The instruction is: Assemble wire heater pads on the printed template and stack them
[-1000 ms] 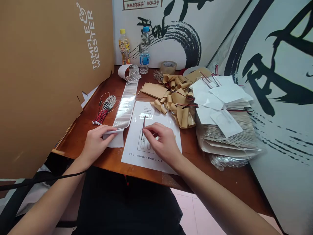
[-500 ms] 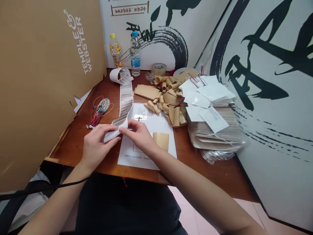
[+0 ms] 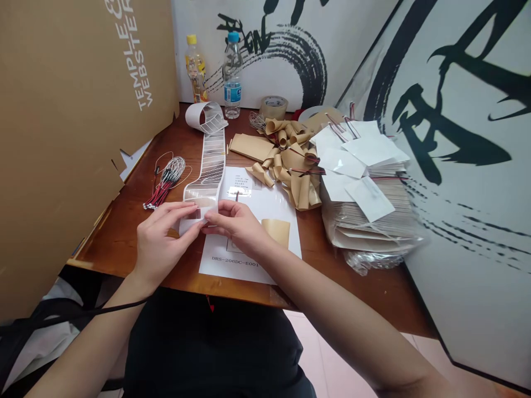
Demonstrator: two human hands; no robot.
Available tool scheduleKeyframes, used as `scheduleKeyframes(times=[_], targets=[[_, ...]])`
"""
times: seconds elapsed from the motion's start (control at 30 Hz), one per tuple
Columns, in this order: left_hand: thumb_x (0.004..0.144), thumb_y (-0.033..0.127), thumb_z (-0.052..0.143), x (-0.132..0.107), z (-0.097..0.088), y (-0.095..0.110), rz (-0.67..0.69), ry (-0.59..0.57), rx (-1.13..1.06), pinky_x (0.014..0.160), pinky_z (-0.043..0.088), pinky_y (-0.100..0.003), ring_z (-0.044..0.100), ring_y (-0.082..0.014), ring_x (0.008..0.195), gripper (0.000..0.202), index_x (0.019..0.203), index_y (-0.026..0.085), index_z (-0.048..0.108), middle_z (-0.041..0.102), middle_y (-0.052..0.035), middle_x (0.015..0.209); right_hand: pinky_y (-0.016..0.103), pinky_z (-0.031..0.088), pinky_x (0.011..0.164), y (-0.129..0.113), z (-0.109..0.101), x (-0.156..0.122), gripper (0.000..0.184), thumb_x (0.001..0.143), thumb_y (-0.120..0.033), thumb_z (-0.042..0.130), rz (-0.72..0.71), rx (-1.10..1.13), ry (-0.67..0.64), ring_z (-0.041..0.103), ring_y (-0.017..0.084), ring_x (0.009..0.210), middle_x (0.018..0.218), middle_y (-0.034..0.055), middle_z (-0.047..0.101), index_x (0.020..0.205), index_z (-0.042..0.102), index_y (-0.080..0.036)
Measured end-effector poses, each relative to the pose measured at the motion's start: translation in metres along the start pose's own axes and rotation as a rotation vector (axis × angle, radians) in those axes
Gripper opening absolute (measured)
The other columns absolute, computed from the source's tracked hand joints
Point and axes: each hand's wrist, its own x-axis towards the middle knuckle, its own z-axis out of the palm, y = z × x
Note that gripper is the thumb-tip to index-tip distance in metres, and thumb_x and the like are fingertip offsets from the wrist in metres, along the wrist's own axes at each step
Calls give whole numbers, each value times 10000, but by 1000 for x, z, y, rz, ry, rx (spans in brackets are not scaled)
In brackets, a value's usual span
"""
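Note:
A long strip of labels (image 3: 213, 160) runs down the table from a loose curled roll and ends between my hands. My left hand (image 3: 164, 235) grips the near end of the strip from the left, thumb below and fingers on top. From the right, my right hand (image 3: 236, 226) pinches the strip's edge. Under my right hand lies a white printed sheet (image 3: 269, 271) marked DRS-206DC-E001, with a small brown paper piece (image 3: 277, 232) on it. To the left is a bundle of thin wires (image 3: 168, 179) with red ends.
Rolled brown paper pieces (image 3: 296, 160) pile up behind the sheet, beside flat brown cards (image 3: 251, 147). At right stands a plastic-wrapped stack of white cards (image 3: 365, 193). Two bottles (image 3: 233, 77) and a tape roll (image 3: 274, 106) are at the back. A large cardboard box (image 3: 83, 110) borders the left.
The strip near my hands now bends back in a wider curve, its end laid flatter. Both hands stay on it, fingers slightly shifted. The camera view has tilted down a little.

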Motion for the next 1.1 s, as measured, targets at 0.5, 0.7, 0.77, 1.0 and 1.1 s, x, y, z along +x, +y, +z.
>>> scheduleKeyframes(times=[0.5,0.7,0.77,1.0,1.1], targets=[[943,198,724,2,-8,0,119,-53,65,934,633,-374,769,-204,1005,97,1027,206,771,806,-64,1073,257,570,727,4,2,-3,460,553,-544,979,83,-57,-1,672,104,689,752,-3,749,769,776,-193],[944,186,706,3,-7,0,195,-31,88,882,648,-381,780,-198,935,122,1022,253,772,816,-41,1052,281,561,769,5,2,-4,436,595,-536,964,102,-46,11,652,112,717,772,13,742,794,803,-183],[937,206,721,2,-7,-2,215,-49,90,877,649,-391,782,-203,927,121,1018,278,775,820,-25,1056,292,558,782,6,2,-4,430,608,-558,952,99,-66,9,647,116,715,764,13,743,762,798,-187],[866,181,799,-1,-11,-9,360,-36,210,787,581,-382,776,-224,878,194,1027,282,761,832,-12,1025,298,548,815,9,5,-7,449,625,-591,931,92,-134,32,663,125,730,729,11,747,735,784,-181],[863,147,784,-2,-10,-12,362,-17,229,760,546,-374,770,-218,833,169,987,260,764,834,-20,986,303,563,835,6,6,-8,458,624,-585,932,94,-137,16,684,131,750,762,21,759,770,785,-177]])
